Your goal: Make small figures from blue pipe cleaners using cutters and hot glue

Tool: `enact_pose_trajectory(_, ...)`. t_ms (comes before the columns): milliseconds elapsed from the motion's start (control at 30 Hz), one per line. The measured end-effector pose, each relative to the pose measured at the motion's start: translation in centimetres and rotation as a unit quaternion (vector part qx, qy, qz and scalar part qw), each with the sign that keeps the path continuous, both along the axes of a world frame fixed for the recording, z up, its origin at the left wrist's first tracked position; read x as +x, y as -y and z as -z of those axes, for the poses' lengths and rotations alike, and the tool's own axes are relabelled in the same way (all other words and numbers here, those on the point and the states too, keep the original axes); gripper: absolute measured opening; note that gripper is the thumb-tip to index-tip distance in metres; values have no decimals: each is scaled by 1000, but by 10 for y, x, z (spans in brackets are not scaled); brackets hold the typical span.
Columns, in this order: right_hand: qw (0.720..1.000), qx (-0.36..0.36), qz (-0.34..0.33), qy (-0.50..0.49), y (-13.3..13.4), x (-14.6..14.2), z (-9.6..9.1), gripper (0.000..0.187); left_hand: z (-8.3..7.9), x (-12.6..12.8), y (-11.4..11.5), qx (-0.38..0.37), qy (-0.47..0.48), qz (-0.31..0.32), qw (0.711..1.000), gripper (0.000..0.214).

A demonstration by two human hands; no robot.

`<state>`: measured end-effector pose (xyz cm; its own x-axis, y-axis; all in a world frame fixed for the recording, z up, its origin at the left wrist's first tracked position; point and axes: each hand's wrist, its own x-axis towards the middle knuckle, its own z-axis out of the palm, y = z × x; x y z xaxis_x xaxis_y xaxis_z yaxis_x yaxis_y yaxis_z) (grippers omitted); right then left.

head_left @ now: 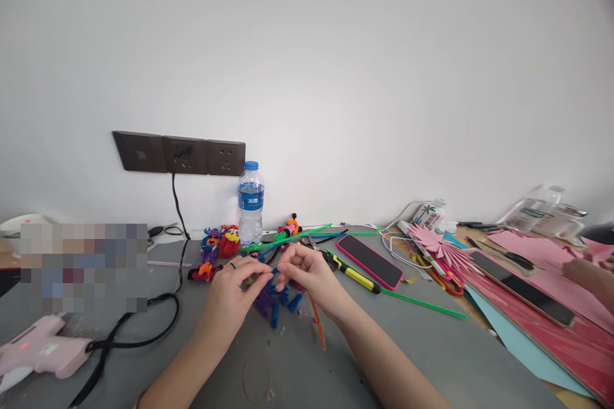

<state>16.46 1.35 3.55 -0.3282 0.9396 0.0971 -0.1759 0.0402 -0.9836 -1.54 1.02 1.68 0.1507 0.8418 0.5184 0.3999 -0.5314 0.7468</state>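
Note:
My left hand (237, 287) and my right hand (307, 275) meet over the grey table (407, 358), fingers pinched together on a small blue pipe cleaner piece (272, 273). Beneath them lie purple and blue pipe cleaner pieces (275, 303) and an orange pipe cleaner (317, 326). Long green pipe cleaners (297, 236) lie just behind my hands. Finished pipe cleaner figures (220, 246) stand to the left of a water bottle (251, 202).
A pink glue gun (38, 351) with a black cord (144, 326) lies at the left. A pink-cased phone (369, 261) and yellow-handled pliers (350, 271) are right of my hands. Pink paper (551, 326), paper fans (434, 243) and another person's hand (590, 275) are at far right.

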Motion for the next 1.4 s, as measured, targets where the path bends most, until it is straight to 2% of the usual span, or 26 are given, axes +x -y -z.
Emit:
enact_pose_trajectory(200,1000,-4,4,-14,2,-3,0,35,-2,0,1,54,-33,-25,998,15)
enact_pose_trajectory(333,998,-44,3,-44,2,-3,3,34,-3,1,2,111,-37,-42,992,14)
enact_pose_trajectory(400,996,-64,1,-60,1,-3,4,34,-3,1,2,112,-31,-44,992,13)
enact_pose_trajectory(500,996,-71,2,-57,0,-1,4,36,-1,0,2,78,-13,-32,996,10)
enact_pose_trajectory(633,999,-32,6,-32,-2,0,4,32,1,0,1,-10,35,13,999,12)
enact_pose_trajectory(733,1000,-8,9,-21,-3,-1,8,29,1,2,1,-69,85,49,993,12)
enact_pose_trajectory(867,999,35,31,5,-3,-2,12,23,2,4,-1,-119,155,54,979,11)
enact_pose_trajectory(967,996,71,46,41,-1,-3,11,23,3,5,-2,-135,199,60,969,12)
enact_pose_trajectory(1100,988,106,78,82,4,-5,6,35,3,5,-3,-144,215,64,964,14)
enact_pose_trajectory(1300,962,179,125,164,8,-6,0,19,3,6,-3,-155,213,74,962,17)
enact_pose_trajectory(1400,965,162,119,170,7,-5,0,11,4,8,-2,-154,209,75,963,21)
